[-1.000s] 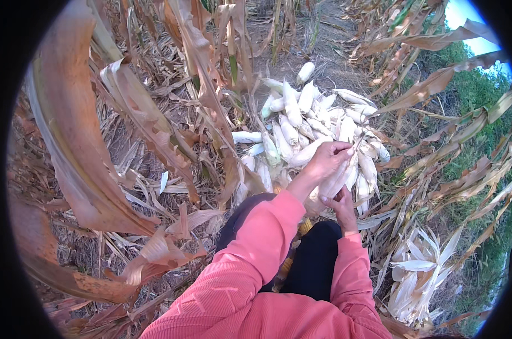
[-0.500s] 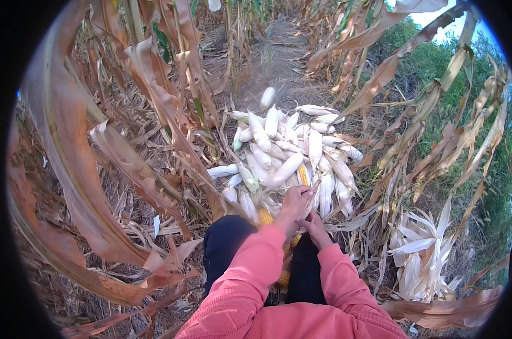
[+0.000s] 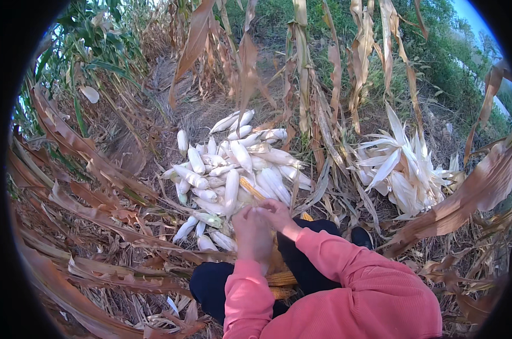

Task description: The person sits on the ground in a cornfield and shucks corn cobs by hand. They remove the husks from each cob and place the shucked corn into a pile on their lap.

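My left hand (image 3: 252, 236) and my right hand (image 3: 277, 217) meet over the near edge of a heap of corn ears (image 3: 240, 153), most in pale husks. Both hands are closed, with thumbs and fingertips pinched close together. What lies between them is hidden by the fingers, and I cannot make it out. Just beyond the fingertips a bare yellow corn cob (image 3: 250, 187) lies among the husked ears. Between my knees rest several bare yellow cobs (image 3: 281, 278), partly covered by my left forearm.
A pile of stripped pale husks (image 3: 400, 166) lies to the right. Dry corn stalks (image 3: 302, 73) stand beyond the heap, and brown leaves (image 3: 92, 192) crowd the left. A long dry leaf (image 3: 465, 192) reaches in at the right. My shoe (image 3: 361, 237) shows beside my right knee.
The view has swung right, so the heap now appears farther left and the husk pile nearer the middle. My hands have come together, fingertips meeting; the pale husk seen between them no longer shows.
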Demonstrator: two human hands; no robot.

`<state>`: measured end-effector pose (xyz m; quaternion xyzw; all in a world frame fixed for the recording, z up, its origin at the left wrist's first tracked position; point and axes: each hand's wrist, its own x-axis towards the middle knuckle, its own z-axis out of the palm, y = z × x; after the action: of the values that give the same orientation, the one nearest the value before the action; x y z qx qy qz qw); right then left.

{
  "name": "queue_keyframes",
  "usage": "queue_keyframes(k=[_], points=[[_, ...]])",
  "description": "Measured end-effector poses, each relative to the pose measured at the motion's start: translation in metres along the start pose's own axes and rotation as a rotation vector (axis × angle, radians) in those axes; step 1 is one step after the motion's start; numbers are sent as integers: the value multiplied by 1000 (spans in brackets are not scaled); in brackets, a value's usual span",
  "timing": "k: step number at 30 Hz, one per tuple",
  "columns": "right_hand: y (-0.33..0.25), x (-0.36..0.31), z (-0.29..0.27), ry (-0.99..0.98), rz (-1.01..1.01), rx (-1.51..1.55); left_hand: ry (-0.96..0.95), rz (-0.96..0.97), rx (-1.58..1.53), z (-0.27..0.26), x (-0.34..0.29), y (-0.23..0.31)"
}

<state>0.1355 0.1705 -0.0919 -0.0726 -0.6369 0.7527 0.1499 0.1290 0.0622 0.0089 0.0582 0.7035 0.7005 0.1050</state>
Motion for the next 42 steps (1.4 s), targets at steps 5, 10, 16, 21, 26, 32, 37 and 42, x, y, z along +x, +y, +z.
queue_keyframes(k=[5, 10, 16, 21, 26, 32, 37, 42], points=[[-26, 1, 9, -18, -29, -114, 19, 138, 130, -24, 33, -63], [-44, 5, 12, -96, -55, -257, 95, 142, 146, -27, 34, -65], [-33, 14, 18, -237, 4, -131, 161, 66, -17, -28, 33, -70], [-20, 19, 16, -255, -43, -180, 182, 54, -71, -32, 35, -80], [-17, -14, 11, -470, -182, -362, 479, -45, -409, -47, 51, -88], [20, -58, 16, -351, -345, -361, 389, -52, -124, -63, 67, -140], [33, -43, -2, -308, 75, 25, 20, -252, 23, -21, 44, -107], [29, -62, 19, -109, 357, 478, -129, -351, 1, -32, 35, -153]])
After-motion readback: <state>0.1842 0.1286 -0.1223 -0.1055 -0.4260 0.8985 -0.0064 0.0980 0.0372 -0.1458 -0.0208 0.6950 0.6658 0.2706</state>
